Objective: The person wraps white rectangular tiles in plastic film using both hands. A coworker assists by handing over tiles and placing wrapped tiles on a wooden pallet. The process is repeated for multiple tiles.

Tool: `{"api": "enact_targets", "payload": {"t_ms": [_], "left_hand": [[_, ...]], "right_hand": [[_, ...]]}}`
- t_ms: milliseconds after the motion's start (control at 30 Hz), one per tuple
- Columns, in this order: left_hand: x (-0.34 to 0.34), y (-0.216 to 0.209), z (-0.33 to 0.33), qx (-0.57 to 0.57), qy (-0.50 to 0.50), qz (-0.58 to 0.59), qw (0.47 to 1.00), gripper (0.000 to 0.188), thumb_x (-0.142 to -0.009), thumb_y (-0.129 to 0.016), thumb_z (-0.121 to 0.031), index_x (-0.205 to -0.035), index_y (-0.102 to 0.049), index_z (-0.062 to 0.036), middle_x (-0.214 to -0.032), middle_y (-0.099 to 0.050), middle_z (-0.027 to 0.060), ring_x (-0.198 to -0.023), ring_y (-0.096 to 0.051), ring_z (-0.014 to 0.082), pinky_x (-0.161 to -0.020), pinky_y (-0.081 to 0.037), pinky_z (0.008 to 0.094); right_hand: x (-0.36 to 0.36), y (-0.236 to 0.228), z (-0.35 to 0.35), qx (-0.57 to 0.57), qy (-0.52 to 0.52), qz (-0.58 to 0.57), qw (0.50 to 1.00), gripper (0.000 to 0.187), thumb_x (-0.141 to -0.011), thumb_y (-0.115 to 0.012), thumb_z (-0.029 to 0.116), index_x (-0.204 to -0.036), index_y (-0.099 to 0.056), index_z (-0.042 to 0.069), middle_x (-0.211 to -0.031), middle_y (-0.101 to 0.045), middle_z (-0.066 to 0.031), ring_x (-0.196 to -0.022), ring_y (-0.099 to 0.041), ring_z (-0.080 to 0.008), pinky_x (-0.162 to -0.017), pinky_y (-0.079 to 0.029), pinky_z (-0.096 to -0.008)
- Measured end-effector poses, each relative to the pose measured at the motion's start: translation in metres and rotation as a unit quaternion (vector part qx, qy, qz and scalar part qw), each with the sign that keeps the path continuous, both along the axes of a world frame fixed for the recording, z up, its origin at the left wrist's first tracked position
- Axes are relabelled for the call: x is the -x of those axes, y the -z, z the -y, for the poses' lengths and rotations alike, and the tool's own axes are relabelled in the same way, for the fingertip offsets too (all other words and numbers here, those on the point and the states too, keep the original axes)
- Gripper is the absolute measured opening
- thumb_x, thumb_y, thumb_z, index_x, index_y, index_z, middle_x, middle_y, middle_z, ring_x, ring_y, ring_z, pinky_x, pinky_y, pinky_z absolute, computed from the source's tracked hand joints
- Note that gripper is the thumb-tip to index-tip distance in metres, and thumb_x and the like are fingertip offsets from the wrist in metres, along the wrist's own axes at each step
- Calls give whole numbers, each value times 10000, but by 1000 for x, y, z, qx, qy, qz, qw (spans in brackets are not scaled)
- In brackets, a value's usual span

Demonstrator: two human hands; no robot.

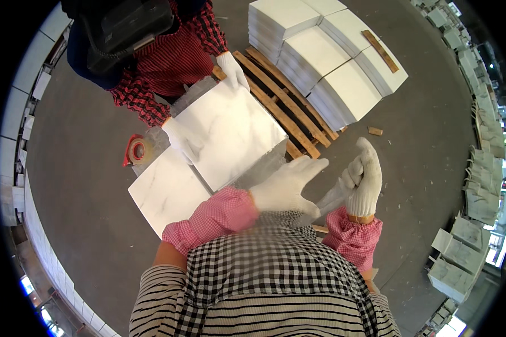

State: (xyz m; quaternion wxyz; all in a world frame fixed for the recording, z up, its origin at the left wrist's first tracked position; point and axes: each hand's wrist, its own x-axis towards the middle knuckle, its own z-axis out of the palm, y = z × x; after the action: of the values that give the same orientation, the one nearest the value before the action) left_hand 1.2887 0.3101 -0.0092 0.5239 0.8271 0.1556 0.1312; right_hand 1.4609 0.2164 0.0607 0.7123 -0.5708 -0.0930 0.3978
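Observation:
My left hand (284, 188), in a white knit glove, has its fingers spread and holds nothing that I can see. To its right, my gloved right hand (361, 178) is closed with the thumb raised. It grips a thin translucent plastic sheet (333, 197) that trails down toward my apron. Left of my hands lies a large white marble-look tile (236, 126). Another such tile (168, 188) lies lower left, partly beneath my left sleeve. A co-worker's gloved hands (183, 140) rest on the upper tile. More translucent wrapping (258, 168) shows beside the tile edge near my left hand.
A wooden pallet (287, 104) carries several stacks of white tiles (315, 50), with a wood strip (380, 51) on top. A red tape dispenser (136, 150) sits beside the co-worker. A small wood block (375, 131) lies on the grey floor (421, 168). Tile rows line both sides.

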Motion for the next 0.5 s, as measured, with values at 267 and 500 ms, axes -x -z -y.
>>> {"api": "enact_targets", "payload": {"t_ms": [267, 500], "left_hand": [[3, -11, -18, 216, 20, -8, 976, 1051, -778, -834, -257, -1659, -303, -42, -1651, -380, 254, -1558, -335, 383, -1270, -318, 424], [-8, -21, -17, 156, 131, -25, 979, 978, -790, -837, -268, -1632, -378, -73, -1645, -368, 254, -1497, -404, 386, -1221, -385, 438]], "right_hand": [[0, -11, 14, -246, -131, -213, 936, 317, -1165, -439, 238, -1355, -560, 15, -660, -323, 78, -487, -277, -40, -415, -274, -215], [4, -24, 26, -307, -135, -257, 906, 346, -1181, -392, 254, -1370, -528, -1, -671, -339, 62, -504, -288, -49, -426, -294, -232]]}}
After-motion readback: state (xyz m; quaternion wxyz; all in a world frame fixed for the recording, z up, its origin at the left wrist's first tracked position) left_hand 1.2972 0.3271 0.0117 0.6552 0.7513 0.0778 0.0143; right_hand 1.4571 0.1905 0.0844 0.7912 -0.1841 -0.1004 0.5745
